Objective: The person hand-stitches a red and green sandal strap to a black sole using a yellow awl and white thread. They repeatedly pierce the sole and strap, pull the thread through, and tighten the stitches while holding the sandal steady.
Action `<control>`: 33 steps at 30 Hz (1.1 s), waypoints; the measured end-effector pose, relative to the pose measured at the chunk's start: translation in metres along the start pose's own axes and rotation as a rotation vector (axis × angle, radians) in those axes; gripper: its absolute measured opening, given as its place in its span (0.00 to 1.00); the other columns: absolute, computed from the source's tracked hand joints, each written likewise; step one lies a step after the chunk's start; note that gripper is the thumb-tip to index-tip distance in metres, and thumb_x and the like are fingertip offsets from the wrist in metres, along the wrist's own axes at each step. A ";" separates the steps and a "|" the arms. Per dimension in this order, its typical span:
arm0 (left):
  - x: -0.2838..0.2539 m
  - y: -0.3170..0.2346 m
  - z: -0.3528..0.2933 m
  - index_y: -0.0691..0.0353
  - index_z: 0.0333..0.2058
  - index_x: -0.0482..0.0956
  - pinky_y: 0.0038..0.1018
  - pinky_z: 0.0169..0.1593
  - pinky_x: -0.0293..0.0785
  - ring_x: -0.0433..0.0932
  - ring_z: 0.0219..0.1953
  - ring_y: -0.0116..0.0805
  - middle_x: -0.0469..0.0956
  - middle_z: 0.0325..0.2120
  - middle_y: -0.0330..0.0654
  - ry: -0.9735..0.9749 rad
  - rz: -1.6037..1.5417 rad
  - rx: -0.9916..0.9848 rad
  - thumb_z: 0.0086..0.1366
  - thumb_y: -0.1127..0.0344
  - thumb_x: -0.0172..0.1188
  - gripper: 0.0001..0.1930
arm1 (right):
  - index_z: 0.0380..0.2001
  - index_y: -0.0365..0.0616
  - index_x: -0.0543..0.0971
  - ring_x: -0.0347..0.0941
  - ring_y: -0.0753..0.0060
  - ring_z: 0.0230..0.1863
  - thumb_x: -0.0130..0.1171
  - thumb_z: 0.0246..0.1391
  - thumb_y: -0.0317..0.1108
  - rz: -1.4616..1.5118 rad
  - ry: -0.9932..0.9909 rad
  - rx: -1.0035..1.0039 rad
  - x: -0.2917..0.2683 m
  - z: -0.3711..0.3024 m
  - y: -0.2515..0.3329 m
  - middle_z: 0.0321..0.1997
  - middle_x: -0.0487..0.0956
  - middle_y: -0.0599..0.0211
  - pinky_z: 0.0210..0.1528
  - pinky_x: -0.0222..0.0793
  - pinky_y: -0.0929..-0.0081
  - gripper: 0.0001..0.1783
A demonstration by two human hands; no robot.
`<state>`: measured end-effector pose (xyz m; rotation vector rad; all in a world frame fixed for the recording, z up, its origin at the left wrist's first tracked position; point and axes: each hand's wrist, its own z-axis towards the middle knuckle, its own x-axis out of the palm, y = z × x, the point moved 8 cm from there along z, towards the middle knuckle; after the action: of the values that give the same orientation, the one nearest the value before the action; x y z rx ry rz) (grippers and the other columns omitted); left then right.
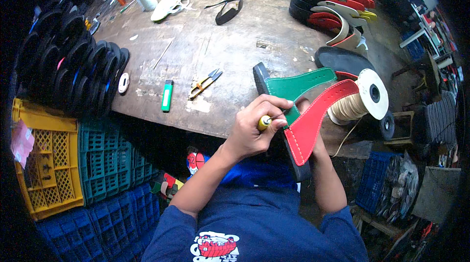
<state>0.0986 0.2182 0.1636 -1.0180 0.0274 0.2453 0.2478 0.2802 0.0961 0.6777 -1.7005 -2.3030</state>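
The person's left hand [254,124], forearm rising from the lower edge, is curled closed around an awl [265,123] with a yellow handle, its thin shaft pointing at the sandal [309,135]. The right hand [303,104] is mostly hidden behind the sandal, so its grip cannot be told. A navy shirt [274,218] bears a red-and-white graphic [216,246], lettering unclear. The sandal, tilted over the counter's [230,46] near edge beside a cream spool [361,96], has a black sole and 2 pale-stitched straps, green and red.
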 end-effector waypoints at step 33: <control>0.005 0.000 -0.007 0.57 0.33 0.84 0.29 0.42 0.79 0.83 0.40 0.38 0.85 0.43 0.47 0.066 0.079 0.106 0.60 0.71 0.70 0.04 | 0.38 0.47 0.71 0.69 0.83 0.32 0.61 0.57 0.30 0.188 0.081 0.210 0.027 0.020 -0.009 0.31 0.71 0.78 0.31 0.67 0.77 0.10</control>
<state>0.1042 0.2133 0.1597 -0.9204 0.1394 0.2794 0.2161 0.2885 0.0857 0.6103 -1.8972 -1.9644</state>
